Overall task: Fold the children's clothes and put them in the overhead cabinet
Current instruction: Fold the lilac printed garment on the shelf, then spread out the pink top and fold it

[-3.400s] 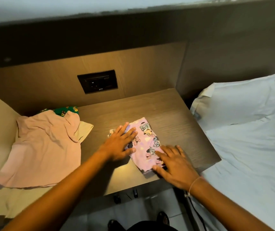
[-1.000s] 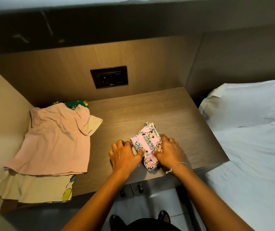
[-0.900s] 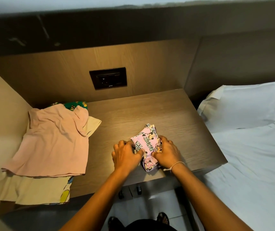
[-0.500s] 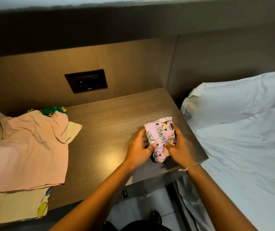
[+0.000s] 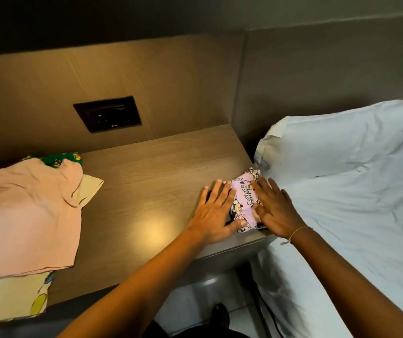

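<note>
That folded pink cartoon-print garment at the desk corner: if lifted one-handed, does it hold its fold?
Probably not. The pink garment is thin, soft cloth, so it would likely sag and unfold unless pinched across the layers. It looks light. Both hands, left and right, lie flat on it, which suggests the fold springs up. It sits at the desk edge, so a push could drop it.

A bedroom, possibly a hotel room. A bed [image 5: 356,215] with white sheets and a pillow [image 5: 337,137] stands right beside a built-in wooden counter [image 5: 146,181], with a dark wall socket panel [image 5: 107,113] above the counter and children's clothes [image 5: 24,215] piled on it.
</note>
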Tool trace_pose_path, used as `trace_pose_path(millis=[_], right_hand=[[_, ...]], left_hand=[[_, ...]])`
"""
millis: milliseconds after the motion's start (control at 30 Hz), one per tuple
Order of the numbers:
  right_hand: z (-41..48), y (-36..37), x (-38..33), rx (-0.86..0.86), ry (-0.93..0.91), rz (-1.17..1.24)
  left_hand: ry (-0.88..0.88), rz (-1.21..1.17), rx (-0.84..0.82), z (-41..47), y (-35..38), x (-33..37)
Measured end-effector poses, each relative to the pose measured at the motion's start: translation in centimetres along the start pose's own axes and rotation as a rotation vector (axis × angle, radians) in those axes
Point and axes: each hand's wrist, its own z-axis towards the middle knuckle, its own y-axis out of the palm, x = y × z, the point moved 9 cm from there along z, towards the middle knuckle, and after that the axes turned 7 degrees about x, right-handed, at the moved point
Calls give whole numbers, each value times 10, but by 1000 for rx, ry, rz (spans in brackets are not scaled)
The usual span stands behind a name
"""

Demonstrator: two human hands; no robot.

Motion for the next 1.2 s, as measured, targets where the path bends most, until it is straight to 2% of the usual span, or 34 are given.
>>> trace_pose_path(millis=[100, 233, 300, 333, 400, 467, 500, 667, 733, 867, 1000, 1133, 1200], right_hand=[[3, 20, 9, -69, -36, 87], [6, 21, 12, -101, -41, 96], [7, 19, 12, -132, -24, 30], [8, 13, 10, -105, -15, 6], [11, -11, -11, 64, -26, 21], [13, -31, -55, 244, -103, 112], [16, -31, -77, 262, -150, 164], [51, 43, -238, 4, -432, 203], [65, 86, -385, -98, -694, 124], [98, 111, -457, -87, -817, -7], [131, 113, -464, -77, -800, -73], [153, 120, -471, -99, -842, -146], [157, 126, -478, -94, -836, -138]], left_hand=[[-23, 17, -70, 2, 18, -11], [-40, 78, -61, 1, 13, -9], [-88, 35, -14, -5, 0, -11], [-120, -5, 25, -11, -10, -14], [-194, -54, 120, -35, -35, -33], [-291, -46, 197, -71, -60, -69], [-351, -36, 227, -91, -70, -88], [-753, 143, 344, -222, -129, -196], [-1014, 194, 449, -324, -162, -257], [-1032, 165, 409, -335, -144, -266], [-949, 150, 539, -336, -142, -243], [-997, 8, 690, -355, -152, -241], [-1012, -18, 709, -361, -155, -247]])
